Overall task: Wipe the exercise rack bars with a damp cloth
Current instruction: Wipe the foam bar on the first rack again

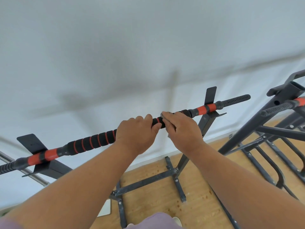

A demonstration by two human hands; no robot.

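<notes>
No brand, label or writing is showing legibly anywhere on the gear. A long black bar with ribbed foam padding ringed in thin red stripes (92,140) is lying across a dark grey metal rack (203,126), running from eight o'clock up toward two o'clock; at each end it is carrying smooth orange-red sleeves and a coarse threaded steel tip, and it is sitting in flat black plate cradles on the rack's square-tube uprights. The left hand (135,134) is curling its fingers over the foam near the middle of the bar, thumb tucked beneath, gripping it. Just beside it, toward three o'clock, the right hand (182,129) is wrapping around the bar and pressing a small grey cloth (165,114) against the padding; only a crumpled edge of the cloth is peeking out above the fingers, so its texture is hard to judge. Both bare forearms are reaching up from six o'clock. At three o'clock a second dark metal rack (247,134) is holding another bar with an orange sleeve and threaded end. Behind, a plain white wall (115,47) is meeting a light wooden floor (198,204), where the rack's cross-braced feet are standing.
</notes>
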